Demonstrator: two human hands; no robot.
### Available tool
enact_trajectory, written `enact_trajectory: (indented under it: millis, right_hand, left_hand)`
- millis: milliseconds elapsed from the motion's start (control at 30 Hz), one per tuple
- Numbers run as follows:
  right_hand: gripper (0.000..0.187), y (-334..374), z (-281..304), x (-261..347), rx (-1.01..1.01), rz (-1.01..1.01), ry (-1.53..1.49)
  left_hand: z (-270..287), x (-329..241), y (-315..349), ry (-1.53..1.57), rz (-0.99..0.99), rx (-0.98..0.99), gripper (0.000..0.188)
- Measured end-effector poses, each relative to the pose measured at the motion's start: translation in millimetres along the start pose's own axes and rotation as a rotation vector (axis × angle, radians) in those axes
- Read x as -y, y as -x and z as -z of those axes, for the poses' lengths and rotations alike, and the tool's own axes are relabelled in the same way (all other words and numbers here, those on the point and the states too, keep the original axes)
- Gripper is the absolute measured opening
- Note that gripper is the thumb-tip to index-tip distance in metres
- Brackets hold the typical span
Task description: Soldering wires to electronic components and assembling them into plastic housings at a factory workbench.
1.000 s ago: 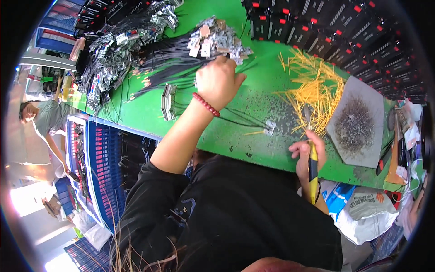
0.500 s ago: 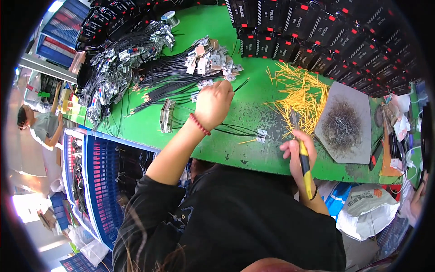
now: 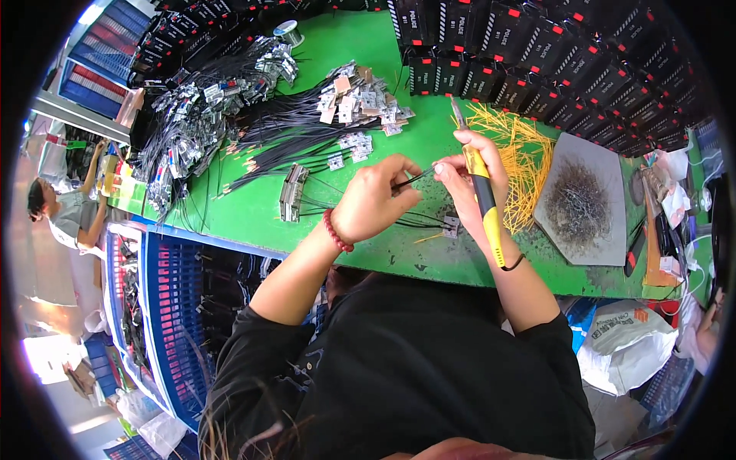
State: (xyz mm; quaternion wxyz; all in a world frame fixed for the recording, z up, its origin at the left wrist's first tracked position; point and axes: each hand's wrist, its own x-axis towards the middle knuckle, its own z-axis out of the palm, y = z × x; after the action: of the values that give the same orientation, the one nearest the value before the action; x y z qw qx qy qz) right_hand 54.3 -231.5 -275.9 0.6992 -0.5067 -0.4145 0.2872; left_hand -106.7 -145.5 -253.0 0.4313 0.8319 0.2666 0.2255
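My left hand, with a red bead bracelet at its wrist, is closed on thin black wires above the middle of the green bench. The fingertips of my right hand meet the far ends of those wires. Across that same hand lies a yellow and black soldering iron, its metal tip pointing away from me. Below the hands, a small silvery part with black leads rests on the bench. Left of my left hand stands a metal block with wires passing by it. Yellow wires lie loosely heaped beyond my right hand.
A grey slab with dark, burnt-looking residue lies on the right. Black wires with silvery parts and a tangled pile cover the far left. Black boxes line the back, near a solder spool. Another person is at far left.
My left hand has drawn back toward me, with black wires in its fingers. My right hand has risen up and left to meet them, bringing the soldering iron along.
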Motion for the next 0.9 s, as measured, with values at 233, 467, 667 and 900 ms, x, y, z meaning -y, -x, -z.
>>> enact_trajectory:
  millis: [233,467,667,900]
  right_hand:
    - [0.040,6,3,9,0.024,0.055,0.029]
    - [0.034,12,7,9,0.055,0.065,0.129]
    - [0.030,23,18,4,-0.047,0.282,0.121]
    - [0.035,25,21,2,0.056,0.236,0.112]
  left_hand:
    - [-10,-18,-15,0.095,0.058,-0.076,0.018]
    - [-27,-7,-6,0.226,-0.032,-0.212,0.012]
    - [-26,-9,-3,0.271,0.053,-0.190,0.009]
    - [-26,-14,0,0.256,0.049,-0.143,0.010]
